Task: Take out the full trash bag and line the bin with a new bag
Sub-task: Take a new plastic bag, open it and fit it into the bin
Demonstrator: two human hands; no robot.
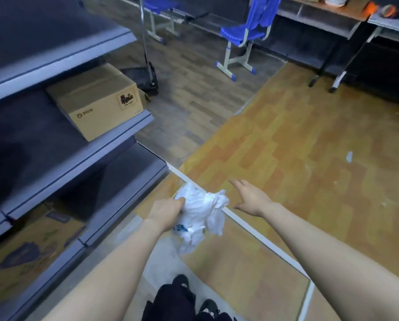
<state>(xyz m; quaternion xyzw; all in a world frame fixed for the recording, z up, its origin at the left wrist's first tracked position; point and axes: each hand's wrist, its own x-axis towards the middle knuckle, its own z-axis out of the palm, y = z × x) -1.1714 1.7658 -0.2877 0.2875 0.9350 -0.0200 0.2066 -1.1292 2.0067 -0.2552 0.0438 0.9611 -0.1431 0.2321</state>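
Note:
My left hand (167, 212) grips a crumpled white plastic bag (202, 214) with some blue print, held out in front of me above the floor. My right hand (249, 196) hovers just to the right of the bag, fingers spread and straight, not touching it. No bin shows in this view.
Grey metal shelves (61, 163) run along the left, with a cardboard box (96, 100) on one. A white strip (258, 235) crosses the wooden floor. Blue chairs (242, 35) and desks (328, 22) stand at the back. A black trolley base (147, 77) sits past the shelves.

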